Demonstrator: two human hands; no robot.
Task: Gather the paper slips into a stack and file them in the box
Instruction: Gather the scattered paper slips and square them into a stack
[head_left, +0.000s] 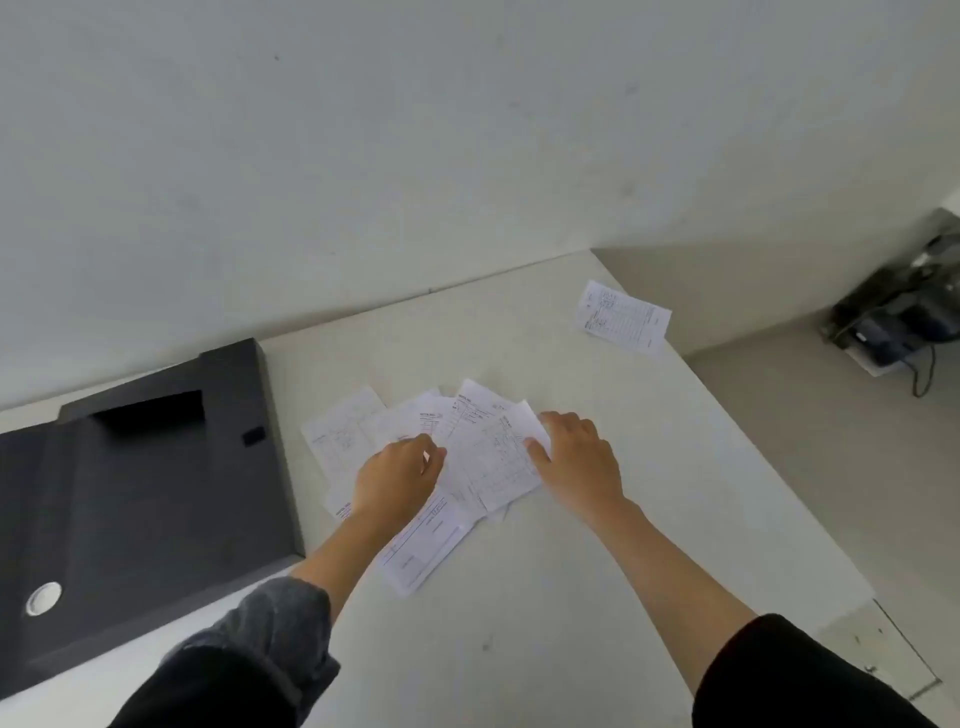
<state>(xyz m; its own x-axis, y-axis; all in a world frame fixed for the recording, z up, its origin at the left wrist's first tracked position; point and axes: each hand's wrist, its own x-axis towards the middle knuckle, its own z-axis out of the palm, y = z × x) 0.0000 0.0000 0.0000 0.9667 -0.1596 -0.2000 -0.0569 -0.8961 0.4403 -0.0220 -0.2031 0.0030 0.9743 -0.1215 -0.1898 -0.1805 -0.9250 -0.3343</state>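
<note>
Paper slips (483, 457) lie fanned in a loose, overlapping pile near the middle of the table (597, 545), and I have both hands on them. My left hand (397, 478) rests palm down on the pile's left side, fingers curled onto the sheets; I cannot tell whether it pinches any or only presses. My right hand (574, 462) sits at the pile's right edge, thumb on top of the upper slip and fingers beside it, seemingly nipping that slip's corner. One stray slip (623, 317) lies well apart, close to the table's far right corner.

As I judge it, the risks are these: sweeping the hands together too quickly could buckle or crease the thin sheets, or slide one out from under my palms toward the near edge. That stray slip sits so close to the far right edge that a careless reach could push it off. It is also easily forgotten.

At the table's left edge sits the black box (145, 493), seemingly closed; its contents are hidden, and no slips rest on it.
</note>
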